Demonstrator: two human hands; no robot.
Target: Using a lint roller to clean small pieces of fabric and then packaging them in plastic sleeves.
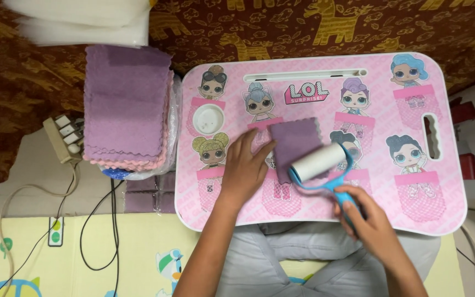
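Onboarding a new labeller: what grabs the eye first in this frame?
The pink lap tray printed with cartoon dolls fills the middle. On it, the left hand presses a purple cloth flat while the right hand holds a blue-handled lint roller over the cloth's lower edge. A tall stack of purple cloths stands just left of the tray.

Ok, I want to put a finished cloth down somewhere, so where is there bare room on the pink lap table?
The lap table is bare at its right end around the handle slot, and along the top edge. The middle is crowded: left hand on the purple cloth, right hand holding the lint roller.
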